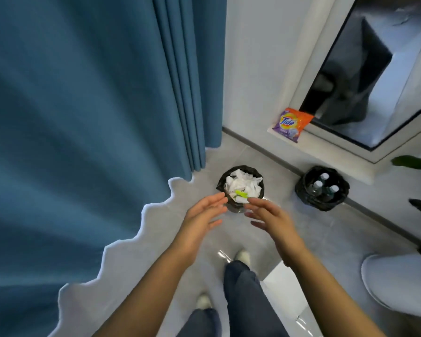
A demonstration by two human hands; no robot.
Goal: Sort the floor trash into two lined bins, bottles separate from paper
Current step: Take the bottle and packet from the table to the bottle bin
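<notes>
Your two forearms fill the lower frame, reaching forward and down over your jeans and pale shoes. Left hand [202, 215]: fingers straight and loosely spread, palm turned inward, holding nothing. Right hand [267, 216]: the same, fingers extended and relaxed, palm facing the left, empty. Both hover side by side just in front of the paper bin [240, 205], fingertips overlapping its near rim in view; contact with the black liner cannot be confirmed. The bin is heaped with crumpled white paper [242, 184] plus a green scrap [240, 192], the heap standing at or above the rim. Well apart to your right, against the baseboard, sits the bottle bin [322, 199], also black-lined, with three capped bottles [317, 184] upright inside. No loose trash shows on the visible floor [289, 229], so the sorting looks close to finished. If you are settling or pressing the load, come down with flat palms on the centre of the heap, not the liner edge, or the bag may slip off the rim. Keep the green scrap from spilling over the near side. Beyond: blue curtain [83, 105] to your left, a Tide bag [292, 124] on the sill.
</notes>
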